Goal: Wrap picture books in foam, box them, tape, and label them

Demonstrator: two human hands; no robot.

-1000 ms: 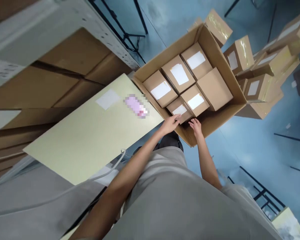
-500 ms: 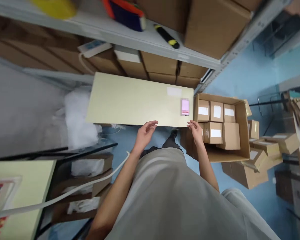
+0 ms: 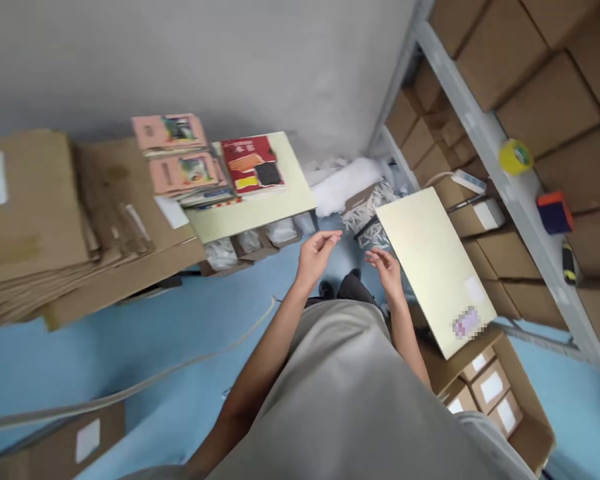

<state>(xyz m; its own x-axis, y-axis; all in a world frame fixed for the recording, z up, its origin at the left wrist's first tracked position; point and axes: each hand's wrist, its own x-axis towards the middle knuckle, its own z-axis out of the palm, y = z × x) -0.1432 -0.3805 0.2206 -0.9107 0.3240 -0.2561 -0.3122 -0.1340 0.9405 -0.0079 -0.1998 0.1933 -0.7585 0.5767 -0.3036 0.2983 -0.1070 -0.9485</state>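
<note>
My left hand [image 3: 316,254] hovers in the air in front of me, fingers loosely curled and apart, holding nothing. My right hand [image 3: 387,267] is beside it, fingers spread, also empty, close to the near edge of a pale yellow tabletop [image 3: 433,267]. Below the tabletop, at lower right, stands a large open cardboard box [image 3: 530,413] with small labelled boxes [image 3: 490,389] packed inside.
A second pale table [image 3: 260,207] carries a red book [image 3: 253,165] and pink booklets [image 3: 180,153]. Flattened cardboard [image 3: 55,233] is stacked at left. A metal shelf [image 3: 510,180] at right holds cardboard boxes, a yellow tape roll [image 3: 515,157] and tools. A white cable [image 3: 130,387] crosses the blue floor.
The view has swung left, away from the open box toward the book table and the wall. Both hands have come off the box and stay raised and empty in front of me.
</note>
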